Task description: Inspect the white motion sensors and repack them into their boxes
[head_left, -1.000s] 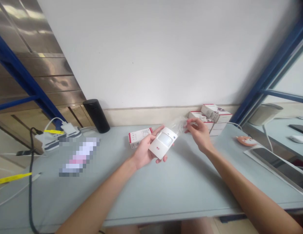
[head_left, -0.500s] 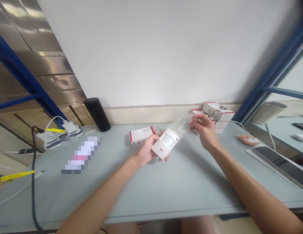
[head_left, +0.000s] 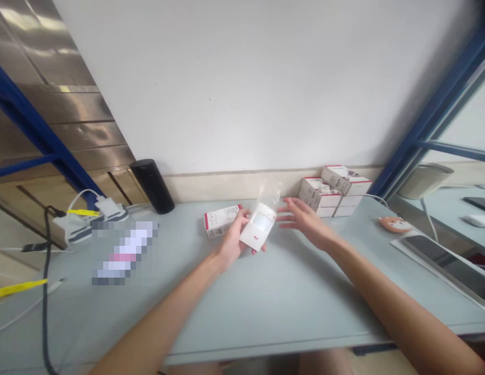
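My left hand is closed around a white motion sensor, thumb on its edge and fingertips showing beneath. The sensor is tilted, its pale lens window and small red mark facing up. A clear plastic bag shows at the sensor's far end; whether it still wraps the sensor I cannot tell. Just right of both, my right hand is open, its fingers stretched toward the sensor with nothing visible in them. Behind my left hand a white and red box lies on the grey table.
Several white and red boxes are stacked at the back right. A black cylinder stands at the back left, near a power strip with cables and a blurred-out phone-like object. An orange mouse lies on the right.
My right hand has let go of the plastic bag's end, moved left and spread its fingers. The bag now stands up shorter behind the sensor. My left hand keeps its hold.
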The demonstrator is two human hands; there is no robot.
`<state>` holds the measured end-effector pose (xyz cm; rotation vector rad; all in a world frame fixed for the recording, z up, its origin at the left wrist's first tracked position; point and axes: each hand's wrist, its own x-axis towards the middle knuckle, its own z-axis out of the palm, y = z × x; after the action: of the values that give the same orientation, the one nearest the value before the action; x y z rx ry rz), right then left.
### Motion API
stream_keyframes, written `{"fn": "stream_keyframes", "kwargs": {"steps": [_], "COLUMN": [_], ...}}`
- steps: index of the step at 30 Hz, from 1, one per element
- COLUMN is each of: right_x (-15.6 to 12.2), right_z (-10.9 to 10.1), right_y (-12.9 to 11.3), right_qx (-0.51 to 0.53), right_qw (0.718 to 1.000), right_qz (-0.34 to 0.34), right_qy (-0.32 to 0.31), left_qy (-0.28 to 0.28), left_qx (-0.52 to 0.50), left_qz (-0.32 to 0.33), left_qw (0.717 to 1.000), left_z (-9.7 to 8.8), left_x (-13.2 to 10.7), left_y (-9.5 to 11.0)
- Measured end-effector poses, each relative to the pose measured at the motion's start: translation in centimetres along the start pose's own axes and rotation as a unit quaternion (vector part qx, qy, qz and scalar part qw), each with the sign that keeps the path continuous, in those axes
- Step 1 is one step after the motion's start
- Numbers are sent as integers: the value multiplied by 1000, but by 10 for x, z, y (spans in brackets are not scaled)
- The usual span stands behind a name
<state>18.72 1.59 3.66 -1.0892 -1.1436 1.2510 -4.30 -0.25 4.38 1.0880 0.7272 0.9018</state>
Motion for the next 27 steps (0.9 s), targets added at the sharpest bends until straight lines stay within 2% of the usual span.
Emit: {"fn": "stream_keyframes", "kwargs": {"steps": [2,4,8,13,23,25,27], "right_x": [-8,-13,-11,-2,-7,-8,-8], "right_z": [11,18,18,5,8,9,7], "right_y": [3,4,7,9,3,1,-1], "right_qx": [15,15,-7,-91,-176,-182,-190], "right_qw": [994,990,995,987,968,966,964], "right_qz": [30,12,-43,-116,-163,-166,-158], "right_qy": [-107,-137,-90,-64,-73,-74,-101], "left_qy": [13,26,40,38,-4,-20,-32], "left_qx": [14,22,33,100,217,240,268], "left_qz": [6,7,15,68,152,154,144], "left_qw": [1000,999,999,992,964,958,952], "left_z": [1,1,3,5,-6,-12,-17], "left_x": [1,2,5,1,7,9,10], "left_y": [-4,-9,-18,-20,-27,-28,-27]}}
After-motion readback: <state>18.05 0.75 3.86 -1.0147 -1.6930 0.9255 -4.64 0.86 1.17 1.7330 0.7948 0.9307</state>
